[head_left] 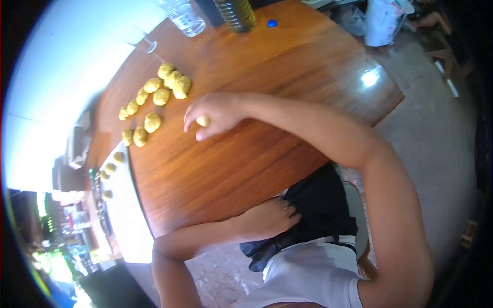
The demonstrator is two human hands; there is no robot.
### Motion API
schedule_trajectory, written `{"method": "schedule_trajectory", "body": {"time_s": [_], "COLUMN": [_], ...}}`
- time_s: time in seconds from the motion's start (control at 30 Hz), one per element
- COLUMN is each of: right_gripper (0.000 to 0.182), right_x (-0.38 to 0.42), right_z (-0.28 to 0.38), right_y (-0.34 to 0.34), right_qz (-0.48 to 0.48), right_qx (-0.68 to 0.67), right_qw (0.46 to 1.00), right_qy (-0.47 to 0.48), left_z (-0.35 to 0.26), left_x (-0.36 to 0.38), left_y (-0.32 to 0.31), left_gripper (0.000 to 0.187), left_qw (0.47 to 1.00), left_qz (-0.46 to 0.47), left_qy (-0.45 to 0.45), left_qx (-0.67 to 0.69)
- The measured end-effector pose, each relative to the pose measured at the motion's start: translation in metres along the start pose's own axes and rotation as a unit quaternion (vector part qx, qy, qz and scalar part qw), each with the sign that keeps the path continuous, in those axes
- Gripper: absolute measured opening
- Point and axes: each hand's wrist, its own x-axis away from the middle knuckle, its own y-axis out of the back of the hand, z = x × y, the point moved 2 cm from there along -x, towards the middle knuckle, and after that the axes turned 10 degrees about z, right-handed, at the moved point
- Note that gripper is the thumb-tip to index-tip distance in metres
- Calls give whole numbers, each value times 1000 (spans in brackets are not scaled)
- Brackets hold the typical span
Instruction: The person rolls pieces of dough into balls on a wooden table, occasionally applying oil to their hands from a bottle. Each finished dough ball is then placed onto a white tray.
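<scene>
My right hand is over the wooden table, its fingers curled around a small pale-yellow dough ball. Just beyond it, rough yellow dough lumps lie in a loose group, with a few more nearer to the left side. My left hand rests on the black shorts at my lap, below the table edge, fingers slightly apart and nothing in them. To the left, several smooth balls sit along a bright white board.
A clear plastic bottle and a ribbed bottle of yellowish liquid stand at the far side. Near them lie a blue cap and a glass with a round foot. A white bag is beyond the table's far right.
</scene>
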Motion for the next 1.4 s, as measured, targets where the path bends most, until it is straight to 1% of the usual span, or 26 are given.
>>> {"method": "schedule_trajectory", "body": {"time_s": [0.03, 0.07, 0.1, 0.13, 0.17, 0.2, 0.23, 0.27, 0.3, 0.33, 0.37, 0.4, 0.43, 0.47, 0.5, 0.63, 0.7, 0.73, 0.83, 0.9, 0.93, 1.0, 1.23, 1.3, 1.33, 1.4], "right_gripper": [40, 39, 33, 29, 25, 21, 23, 23, 22, 22, 20, 20, 19, 18, 17, 18, 17, 17, 17, 19, 19, 19, 19, 20, 20, 16], "right_x": [-5, -3, 5, 15, 25, 32, 38, 39, 40, 40, 40, 40, 40, 39, 38, 40, 41, 41, 41, 40, 39, 38, 41, 41, 40, 38], "right_z": [-12, -21, -30, -41, -56, -79, -87, -85, -85, -85, -82, -79, -76, -75, -74, -72, -70, -71, -69, -70, -71, -71, -68, -70, -73, -75], "right_y": [9, 23, 41, 54, 67, 70, 75, 75, 76, 78, 74, 71, 68, 66, 67, 66, 67, 68, 68, 69, 69, 70, 71, 70, 68, 66], "right_qz": [23, -37, -126, -170, -215, -281, -311, -308, -306, -305, -326, -328, -315, -301, -297, -273, -297, -299, -303, -267, -266, -273, -268, -265, -264, -302], "right_qx": [-187, -285, -287, -208, -122, -53, -38, -47, -57, -62, -8, -10, 15, 42, 24, -3, 12, 12, 14, -5, -6, 8, -1, 7, 7, 16], "right_qw": [982, 958, 949, 962, 966, 954, 943, 945, 936, 924, 921, 922, 926, 929, 929, 935, 932, 931, 929, 933, 934, 936, 936, 938, 938, 934], "right_qy": [36, -3, -30, -53, -75, -84, -116, -103, -163, -223, -213, -207, -209, -212, -221, -225, -208, -211, -212, -240, -239, -223, -229, -225, -225, -192], "left_z": [2, 3, 3, 2, 4, 5, 11, 23, 36, 51, 71, 91, 104, 117, 124, 136, 143, 144, 147, 148, 148, 147, 151, 146, 147, 150], "left_x": [0, 0, 1, 2, 8, 18, 31, 49, 66, 82, 94, 103, 109, 114, 112, 99, 95, 94, 92, 92, 92, 88, 85, 85, 86, 89], "left_y": [3, 8, 15, 22, 36, 54, 75, 78, 75, 74, 78, 81, 77, 72, 76, 85, 89, 93, 101, 106, 107, 110, 108, 107, 107, 104], "left_gripper": [35, 31, 27, 27, 21, 16, 9, 7, 6, 13, 17, 21, 21, 28, 35, 44, 48, 48, 47, 47, 47, 44, 41, 40, 40, 45], "left_qw": [1000, 995, 977, 978, 950, 908, 921, 921, 909, 858, 827, 791, 791, 765, 735, 745, 763, 765, 781, 788, 787, 828, 827, 837, 836, 824], "left_qz": [17, -46, -116, -112, -194, -275, -299, -335, -364, -407, -420, -431, -428, -460, -491, -448, -362, -359, -298, -269, -268, -257, -256, -304, -304, -253], "left_qy": [18, -26, -68, -50, -53, -57, 12, 97, 178, 303, 370, 434, 436, 447, 455, 478, 500, 498, 510, 507, 508, 478, 483, 452, 453, 483], "left_qx": [1, 84, 167, 170, 240, 310, 248, 176, 101, 81, 49, 17, 13, 59, 106, 128, 194, 194, 203, 222, 223, 140, 135, 49, 50, 156]}}
